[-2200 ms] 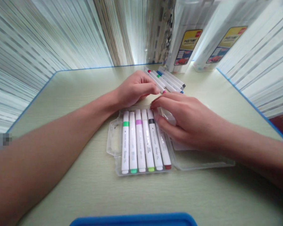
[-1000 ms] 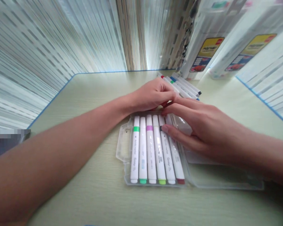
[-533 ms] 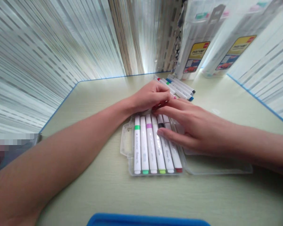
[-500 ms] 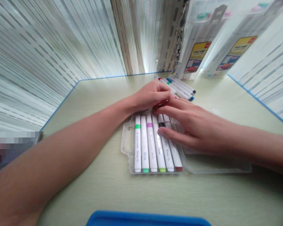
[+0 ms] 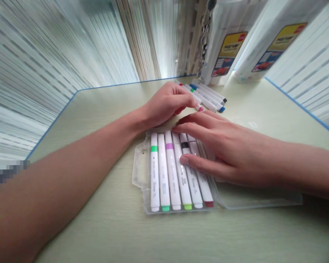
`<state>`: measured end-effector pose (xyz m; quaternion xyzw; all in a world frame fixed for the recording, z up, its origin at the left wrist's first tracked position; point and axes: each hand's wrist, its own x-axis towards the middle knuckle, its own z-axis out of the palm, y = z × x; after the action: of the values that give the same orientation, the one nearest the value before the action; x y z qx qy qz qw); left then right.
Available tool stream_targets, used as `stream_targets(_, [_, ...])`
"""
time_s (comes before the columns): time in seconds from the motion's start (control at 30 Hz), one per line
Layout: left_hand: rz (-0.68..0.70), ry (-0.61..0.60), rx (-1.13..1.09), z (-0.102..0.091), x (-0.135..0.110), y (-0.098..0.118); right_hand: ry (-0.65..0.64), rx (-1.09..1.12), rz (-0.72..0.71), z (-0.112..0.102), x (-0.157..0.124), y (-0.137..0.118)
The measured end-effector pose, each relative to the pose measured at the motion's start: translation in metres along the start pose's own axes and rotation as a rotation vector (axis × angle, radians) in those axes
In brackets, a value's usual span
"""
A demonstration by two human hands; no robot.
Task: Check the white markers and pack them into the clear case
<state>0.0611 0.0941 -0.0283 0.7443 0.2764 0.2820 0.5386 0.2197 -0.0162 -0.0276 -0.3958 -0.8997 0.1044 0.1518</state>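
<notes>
Tabletop (image 5: 106, 233): pale green, faintly grained, edged in blue; fills the foreground.

Case (image 5: 146, 199): clear plastic, lying opened flat on the tabletop, a handle-shaped flap at its left side. Its lid (image 5: 263, 207) spreads to the right, largely under the right forearm.

Row of markers (image 5: 155, 175): six, white-barrelled, side by side in the left half of the case. Near ends, left to right: white, green, white, lime, white, dark red. Green, purple and black bands show on the first, third and fifth (small lettering on several barrels, too blurred to read in full).

Right hand (image 5: 222, 146): palm down over the right side of the row. Fingers spread and slightly bent, closed around nothing visible; the thumb lies over the fourth marker, and the forefinger tip is at the row's far end.

Left hand (image 5: 167, 102): just beyond the case, fingers curled in, thumb pointing right. Whether it grips anything cannot be told; the thumb tip is beside a pink-ended marker (image 5: 199, 108).

Loose markers (image 5: 208, 96): an overlapping group beyond the hands, with red, green and blue bands, and blue and black ends.

Two containers (image 5: 224, 22): tall, translucent, standing behind the group, each bearing a yellow-and-blue label.

String curtain (image 5: 71, 44): white and beige strands, along the back.
</notes>
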Motion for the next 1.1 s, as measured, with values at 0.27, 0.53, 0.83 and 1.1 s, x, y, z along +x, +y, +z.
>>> stream_targets(0.27, [-0.001, 0.012, -0.046, -0.0004, -0.0013, 0.0000, -0.022, -0.024, 0.002, -0.0010, 0.0008, -0.0010])
stream_targets(0.53, [0.018, 0.014, -0.056, -0.0001, -0.0010, 0.0005, -0.087, -0.062, 0.016, -0.0018, 0.0023, -0.0028])
stream_targets(0.83, [-0.017, 0.026, -0.048, 0.0006, -0.0020, 0.0003, -0.089, -0.040, 0.003, -0.0036, 0.0007, -0.0016])
stream_targets(1.1, [-0.005, 0.016, -0.035, -0.0002, -0.0006, -0.0032, -0.096, -0.048, -0.018, -0.0069, -0.0007, -0.0033])
